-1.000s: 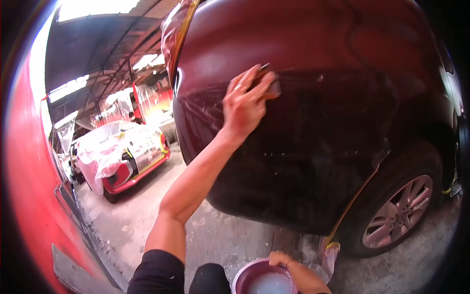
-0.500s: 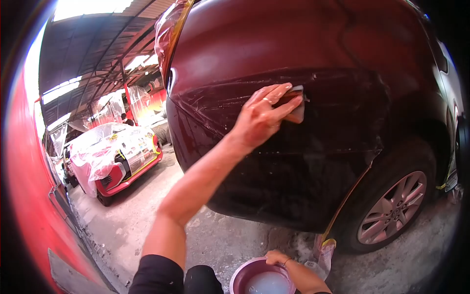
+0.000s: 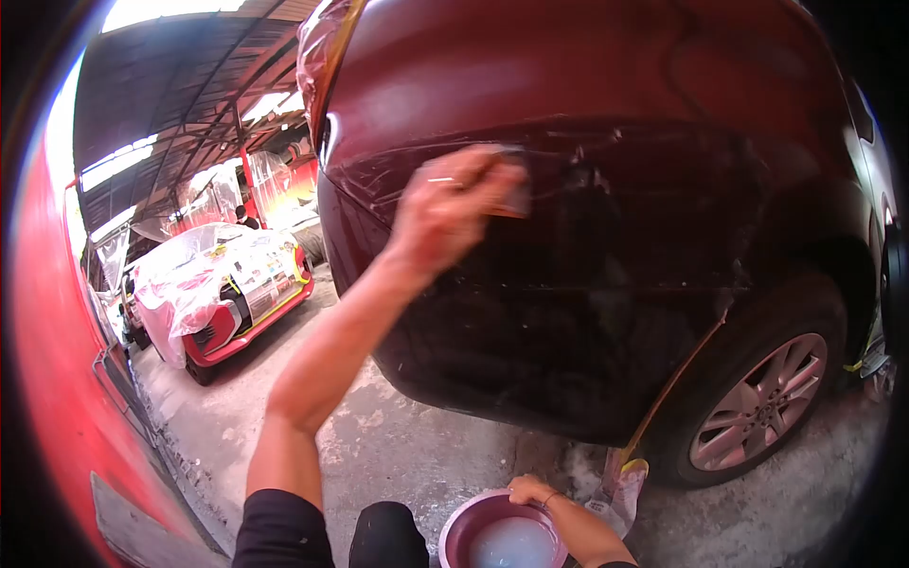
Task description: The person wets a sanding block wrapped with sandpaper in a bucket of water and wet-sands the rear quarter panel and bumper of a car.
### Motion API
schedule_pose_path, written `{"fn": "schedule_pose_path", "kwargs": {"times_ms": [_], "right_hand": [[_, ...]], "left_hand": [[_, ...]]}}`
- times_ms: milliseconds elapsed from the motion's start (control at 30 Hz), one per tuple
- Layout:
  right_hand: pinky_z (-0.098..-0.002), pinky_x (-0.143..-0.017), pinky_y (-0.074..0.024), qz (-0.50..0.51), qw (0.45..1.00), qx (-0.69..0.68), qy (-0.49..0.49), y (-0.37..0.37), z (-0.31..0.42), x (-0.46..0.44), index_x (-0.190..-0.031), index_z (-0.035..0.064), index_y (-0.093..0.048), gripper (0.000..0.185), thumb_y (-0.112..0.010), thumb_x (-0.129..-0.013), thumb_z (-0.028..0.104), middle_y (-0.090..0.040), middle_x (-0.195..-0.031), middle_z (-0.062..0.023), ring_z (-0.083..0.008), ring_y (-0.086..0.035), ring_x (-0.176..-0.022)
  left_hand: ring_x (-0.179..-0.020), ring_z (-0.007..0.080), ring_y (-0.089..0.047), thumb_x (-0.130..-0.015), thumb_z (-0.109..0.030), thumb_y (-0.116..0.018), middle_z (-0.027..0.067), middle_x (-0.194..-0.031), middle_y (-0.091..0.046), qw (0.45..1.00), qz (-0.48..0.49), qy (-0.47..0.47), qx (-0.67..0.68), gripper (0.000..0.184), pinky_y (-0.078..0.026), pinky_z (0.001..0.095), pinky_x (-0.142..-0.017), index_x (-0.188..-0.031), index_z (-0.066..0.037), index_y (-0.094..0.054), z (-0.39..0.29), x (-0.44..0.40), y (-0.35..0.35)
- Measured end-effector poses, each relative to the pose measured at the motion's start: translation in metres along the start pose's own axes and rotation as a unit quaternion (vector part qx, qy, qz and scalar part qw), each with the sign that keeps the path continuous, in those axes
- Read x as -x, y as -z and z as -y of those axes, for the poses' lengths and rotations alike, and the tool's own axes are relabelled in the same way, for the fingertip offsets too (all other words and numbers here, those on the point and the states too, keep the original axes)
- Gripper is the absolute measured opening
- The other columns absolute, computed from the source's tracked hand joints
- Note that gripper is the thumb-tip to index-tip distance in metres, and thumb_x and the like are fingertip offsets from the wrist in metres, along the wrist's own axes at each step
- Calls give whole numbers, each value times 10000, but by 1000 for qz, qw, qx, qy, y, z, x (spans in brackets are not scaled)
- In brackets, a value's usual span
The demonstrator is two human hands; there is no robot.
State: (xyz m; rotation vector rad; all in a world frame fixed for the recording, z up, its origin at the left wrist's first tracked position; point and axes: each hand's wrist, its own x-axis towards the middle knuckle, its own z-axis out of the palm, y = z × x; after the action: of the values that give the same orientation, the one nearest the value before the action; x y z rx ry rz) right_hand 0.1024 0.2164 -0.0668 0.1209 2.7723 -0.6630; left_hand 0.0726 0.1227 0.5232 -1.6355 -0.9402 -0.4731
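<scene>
My left hand (image 3: 450, 204) is closed around a small sanding block (image 3: 512, 185), slightly blurred, against the dark red car panel (image 3: 606, 227). Wet streaks and whitish marks show on the panel around and to the right of the block. Low in the view, my right hand (image 3: 532, 492) grips the rim of a maroon basin (image 3: 456, 519). Cloudy, whitish water (image 3: 516, 547) lies in the basin. Part of the block is hidden behind my fingers.
The car's rear wheel (image 3: 757, 407) is at the right, with clear plastic sheeting (image 3: 620, 492) hanging near it. Another red car (image 3: 222, 293), covered in plastic and paper, stands at the left. A red wall (image 3: 66, 350) runs along the left side. A person (image 3: 246, 218) is in the background.
My left hand has moved left across the panel with the sanding block, exposing whitish wet marks where it was. My right hand stays on the basin rim.
</scene>
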Motion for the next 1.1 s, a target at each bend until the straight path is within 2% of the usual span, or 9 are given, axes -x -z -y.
{"fn": "schedule_pose_path", "kwargs": {"times_ms": [33,100,367,400,567,767,933,1033,1100], "right_hand": [[-477,-931,-525,-5,1000,1,2,-3,2,1,-1109,143,-748,438,-583,-716,244,-696,-1139,-191,-390,-661,-1087],[-476,-922,-527,-20,1000,-6,-3,6,13,4,-1107,143,-747,431,-587,-719,241,-698,-1134,-187,-387,-663,-1083],[-490,-906,-530,1,1000,5,20,6,4,11,-1083,113,-749,419,-588,-716,235,-699,-1106,-209,-413,-669,-1049],[-493,-895,-530,-19,999,-18,24,8,7,18,-1027,16,-744,415,-573,-725,244,-679,-1103,-252,-433,-668,-1026],[-493,-915,-524,-34,998,24,50,2,5,20,-1062,27,-739,427,-579,-729,241,-677,-1117,-250,-426,-662,-1048],[-499,-906,-527,-34,999,-23,16,-1,1,15,-1065,83,-745,417,-583,-717,244,-688,-1109,-232,-424,-666,-1044],[-495,-910,-528,-14,999,9,36,-1,-6,8,-1100,137,-746,436,-583,-710,246,-698,-1123,-212,-417,-666,-1060],[-497,-911,-527,-3,999,25,23,-14,1,6,-1106,133,-746,443,-591,-705,240,-701,-1115,-212,-414,-666,-1059],[-493,-856,-544,-70,996,-45,25,-9,-3,-1,-1009,9,-744,406,-620,-684,220,-693,-1051,-257,-437,-686,-977]], "left_hand": [[-1041,299,-677,-827,47,-656,156,-1175,-685,992,-59,-15,-111,369,-580,372,-795,-1163,-93,-719,15,24,13],[-1064,316,-677,-797,19,-691,136,-1176,-690,992,-85,68,-70,298,-565,410,-835,-1060,-98,-769,26,58,17],[-1190,311,-615,-699,32,-652,136,-1305,-633,992,-34,-106,61,578,-501,405,-990,-1225,-201,-700,-52,-50,-63],[-1195,309,-616,-687,53,-661,133,-1317,-629,996,-12,-82,31,586,-508,404,-988,-1219,-189,-706,-43,-30,-45],[-1129,320,-655,-754,43,-702,128,-1199,-683,990,-22,109,-88,424,-556,421,-916,-1130,-145,-756,41,100,36],[-1115,316,-647,-666,83,-716,141,-1281,-638,995,-87,35,-40,537,-543,391,-934,-1146,-156,-748,-49,11,-37],[-1077,299,-663,-675,32,-717,132,-1219,-663,996,4,12,-92,489,-548,395,-940,-1127,-151,-747,-11,64,15],[-1075,309,-660,-681,14,-712,140,-1212,-660,992,-16,4,-122,451,-536,403,-953,-1115,-105,-745,-9,80,0],[-1107,307,-643,-717,-14,-687,143,-1248,-636,998,-14,-60,-20,447,-528,419,-959,-1152,-108,-726,-51,30,-34]]}}
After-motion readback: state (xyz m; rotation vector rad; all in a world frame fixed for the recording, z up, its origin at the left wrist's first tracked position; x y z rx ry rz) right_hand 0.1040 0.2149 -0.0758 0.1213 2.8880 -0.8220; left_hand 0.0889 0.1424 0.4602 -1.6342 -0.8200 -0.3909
